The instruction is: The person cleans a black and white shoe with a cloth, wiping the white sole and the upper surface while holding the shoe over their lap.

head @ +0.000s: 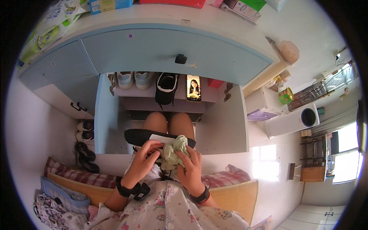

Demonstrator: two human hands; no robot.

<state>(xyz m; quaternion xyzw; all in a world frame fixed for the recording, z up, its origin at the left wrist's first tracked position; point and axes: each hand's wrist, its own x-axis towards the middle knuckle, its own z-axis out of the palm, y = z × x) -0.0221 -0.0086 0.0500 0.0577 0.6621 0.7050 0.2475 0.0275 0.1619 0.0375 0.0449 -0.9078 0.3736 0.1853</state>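
Note:
A black and white shoe [138, 137] lies on its side across my lap, its dark sole facing the cabinet. My left hand [148, 155] grips the upper side of the shoe, fingers bent near its white edge. In my right hand [188, 165] is a crumpled pale green cloth [176, 152], pressed against the shoe. The matching black sneaker [166, 87] stands on the cabinet shelf ahead, its laces hanging over the shelf edge. To its right a lit smartphone [193, 88] leans on the shelf, and light blue shoes [125, 80] stand to its left.
Open cabinet doors flank me, the blue left door [106, 120] and the pale right door [224, 123]. A drawer front [172, 49] spans above the shelf. Sandals [85, 155] and sneakers [85, 130] are at the left. Behind me is a wooden bench [235, 198] with checked cushions.

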